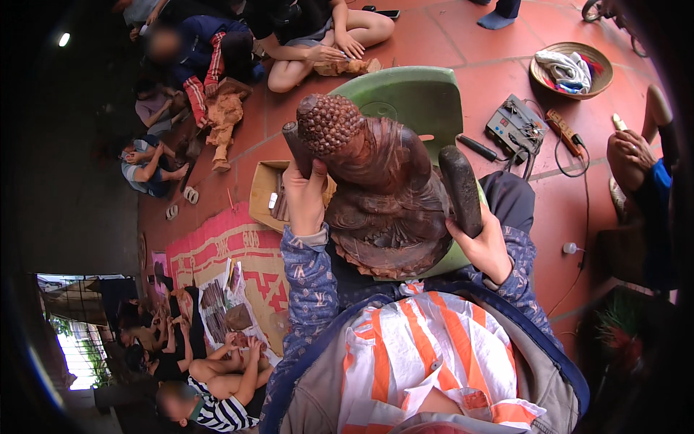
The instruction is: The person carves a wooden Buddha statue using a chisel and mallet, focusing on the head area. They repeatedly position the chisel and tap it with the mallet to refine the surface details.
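A dark brown carved seated Buddha statue (394,177), with a knobbed head and folded robe, stands tilted in front of me against a green plastic chair (434,94). My left hand (307,195) is closed round a short dark rod (296,148), its blunt round end up beside the statue's head. On the other side, my right hand (483,246) grips the lower end of a thick dark club (460,184) with a rounded top, next to the statue's flank. Whether either tool touches the carving I cannot tell.
A cardboard box (262,184) of sticks sits left of the statue. To the right lie a grey control box (515,126) with cords, a power strip (564,132) and a basket (607,83) of cloths. Several people sit around; one handles a pale wood carving (225,119). A red mat (217,242) lies left.
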A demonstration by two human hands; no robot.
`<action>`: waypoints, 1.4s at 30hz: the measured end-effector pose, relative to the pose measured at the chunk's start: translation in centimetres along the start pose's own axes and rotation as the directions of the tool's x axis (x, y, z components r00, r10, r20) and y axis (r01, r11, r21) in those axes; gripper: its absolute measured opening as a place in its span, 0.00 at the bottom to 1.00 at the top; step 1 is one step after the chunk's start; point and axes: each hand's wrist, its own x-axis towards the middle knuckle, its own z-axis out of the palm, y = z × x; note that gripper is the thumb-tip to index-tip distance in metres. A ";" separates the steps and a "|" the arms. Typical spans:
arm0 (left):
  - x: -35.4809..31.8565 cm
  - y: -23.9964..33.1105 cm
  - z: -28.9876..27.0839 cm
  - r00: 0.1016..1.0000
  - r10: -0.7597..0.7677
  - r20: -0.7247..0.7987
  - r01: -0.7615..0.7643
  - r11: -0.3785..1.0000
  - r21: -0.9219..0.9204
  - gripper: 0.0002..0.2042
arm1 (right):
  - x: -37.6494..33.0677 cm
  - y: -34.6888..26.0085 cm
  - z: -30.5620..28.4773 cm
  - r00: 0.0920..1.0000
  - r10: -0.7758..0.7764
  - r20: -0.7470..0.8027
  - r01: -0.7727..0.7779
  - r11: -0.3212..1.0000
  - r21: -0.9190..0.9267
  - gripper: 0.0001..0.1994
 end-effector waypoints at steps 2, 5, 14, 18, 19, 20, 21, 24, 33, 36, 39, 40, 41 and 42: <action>0.3 0.0 -0.9 0.996 -0.015 0.084 0.016 1.000 -0.017 0.15 | -0.9 -0.6 0.0 1.000 0.023 0.021 -0.023 0.999 0.028 0.16; -0.2 0.4 -1.6 0.994 -0.025 0.110 0.022 0.999 0.028 0.13 | -1.2 -0.8 -0.5 0.998 0.040 0.056 -0.044 0.997 0.060 0.15; -1.7 5.8 1.4 0.979 0.177 -0.097 -0.145 0.950 0.275 0.18 | -0.7 1.4 -2.3 0.957 0.267 0.114 -0.290 0.890 0.353 0.15; -2.8 9.3 2.1 0.936 0.351 -0.003 -0.321 0.859 0.398 0.25 | -0.3 0.8 -4.2 0.936 0.324 0.138 -0.351 0.829 0.436 0.13; -3.4 10.5 2.4 0.911 0.406 0.067 -0.400 0.833 0.382 0.27 | -0.4 0.4 -4.5 0.956 0.285 0.068 -0.280 0.824 0.493 0.14; -3.8 11.3 2.9 0.878 0.457 0.140 -0.475 0.806 0.351 0.29 | -0.4 0.6 -4.9 0.971 0.235 0.052 -0.226 0.817 0.530 0.14; -4.4 11.6 4.1 0.847 0.504 0.170 -0.528 0.757 0.384 0.29 | -0.5 0.2 -5.2 0.987 0.160 -0.007 -0.130 0.830 0.542 0.13; -4.9 12.5 7.6 0.640 0.458 0.616 -0.756 0.520 0.398 0.26 | -0.4 -1.5 -5.0 0.978 -0.110 -0.180 0.201 0.746 0.634 0.13; -4.0 11.4 16.0 0.322 0.420 0.848 -0.941 0.242 0.237 0.14 | -1.4 -0.7 -3.1 0.766 -0.442 -0.466 0.613 0.720 0.326 0.16; -3.2 10.7 16.7 0.289 0.472 0.833 -0.955 0.203 0.217 0.13 | -1.5 0.2 -3.5 0.802 -0.346 -0.487 0.546 0.754 0.365 0.18; -2.6 10.1 16.8 0.285 0.491 0.823 -0.957 0.201 0.211 0.14 | -1.3 -0.3 -3.4 0.822 -0.291 -0.490 0.497 0.786 0.368 0.19; -2.4 9.9 16.8 0.284 0.495 0.821 -0.957 0.196 0.213 0.15 | -1.3 -0.1 -3.4 0.831 -0.268 -0.488 0.477 0.794 0.377 0.19; -2.2 9.7 16.7 0.285 0.496 0.820 -0.957 0.188 0.219 0.15 | -1.3 0.0 -3.3 0.839 -0.245 -0.486 0.457 0.801 0.386 0.19; -2.1 9.6 16.7 0.289 0.496 0.819 -0.956 0.187 0.225 0.15 | -1.4 0.1 -3.3 0.847 -0.222 -0.484 0.437 0.809 0.393 0.19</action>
